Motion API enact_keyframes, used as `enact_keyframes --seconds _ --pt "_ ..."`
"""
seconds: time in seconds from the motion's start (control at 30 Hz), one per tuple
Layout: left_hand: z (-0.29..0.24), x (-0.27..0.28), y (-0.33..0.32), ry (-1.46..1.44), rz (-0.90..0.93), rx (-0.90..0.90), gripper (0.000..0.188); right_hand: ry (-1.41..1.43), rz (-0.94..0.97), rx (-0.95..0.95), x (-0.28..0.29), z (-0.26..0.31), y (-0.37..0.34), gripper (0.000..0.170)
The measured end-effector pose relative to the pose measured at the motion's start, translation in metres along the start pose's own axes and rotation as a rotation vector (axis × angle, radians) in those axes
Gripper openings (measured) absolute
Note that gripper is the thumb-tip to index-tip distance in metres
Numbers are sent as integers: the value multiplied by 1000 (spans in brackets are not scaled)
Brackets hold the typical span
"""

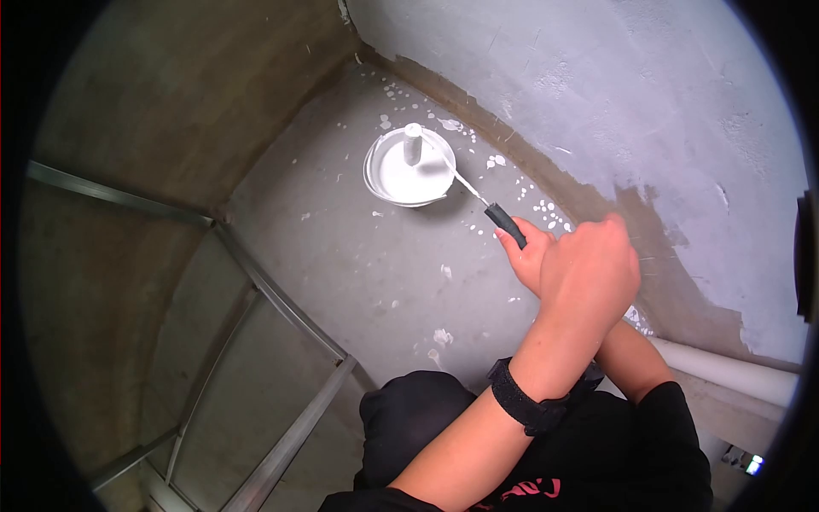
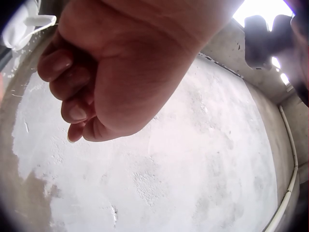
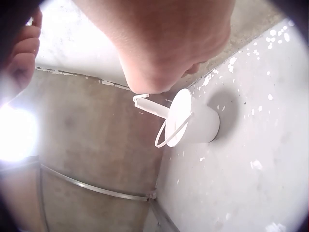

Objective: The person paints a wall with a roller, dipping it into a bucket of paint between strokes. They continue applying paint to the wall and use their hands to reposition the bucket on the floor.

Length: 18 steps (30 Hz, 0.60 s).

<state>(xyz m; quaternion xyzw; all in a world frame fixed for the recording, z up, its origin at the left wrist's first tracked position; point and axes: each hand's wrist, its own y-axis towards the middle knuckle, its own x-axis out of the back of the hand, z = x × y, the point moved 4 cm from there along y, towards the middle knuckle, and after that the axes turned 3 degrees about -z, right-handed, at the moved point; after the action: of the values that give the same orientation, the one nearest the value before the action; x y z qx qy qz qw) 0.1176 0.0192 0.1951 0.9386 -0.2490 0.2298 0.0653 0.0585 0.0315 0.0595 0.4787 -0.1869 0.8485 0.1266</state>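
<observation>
The smooth grey floor is dotted with white splashes, thickest along the foot of a wall coated in patchy white; a bare brown band with a ragged upper edge runs along the base of that coating; a plain brown wall meets it at the corner, and silver-grey metal bars stand at the left of the head view; a white round pipe runs low along the coated wall at the right.

On the floor near the corner stands a round white plastic bucket with a white carrying loop, white liquid lying inside; a paint roller with a white cylindrical sleeve, a thin pale rod and a black handle reaches into it, the sleeve rising from the bucket's mouth with its upper end above the rim.

The right hand grips the roller's black handle near its end, fingers wrapped round it and thumb laid along it; the left hand is closed in a fist, fingers folded into the palm, with nothing seen in it; the left forearm, with a black strap at the wrist, crosses in front of the right one; whether the two hands touch, I cannot tell.
</observation>
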Motion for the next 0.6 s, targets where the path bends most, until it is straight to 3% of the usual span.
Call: enact_keyframes --seconds 0.03,0.4,0.47,0.6 --pt "-1 -1 1 -36 59 31 21 2 -1 10 3 3 -1 33" --pt "1 1 -1 -34 20 -11 21 90 -29 32 -10 -9 3 33" --pt "0 2 -2 -24 20 -13 21 63 -112 79 -17 -18 5 34" --pt "0 2 -2 -21 31 -4 21 181 -43 54 -19 -20 10 33"
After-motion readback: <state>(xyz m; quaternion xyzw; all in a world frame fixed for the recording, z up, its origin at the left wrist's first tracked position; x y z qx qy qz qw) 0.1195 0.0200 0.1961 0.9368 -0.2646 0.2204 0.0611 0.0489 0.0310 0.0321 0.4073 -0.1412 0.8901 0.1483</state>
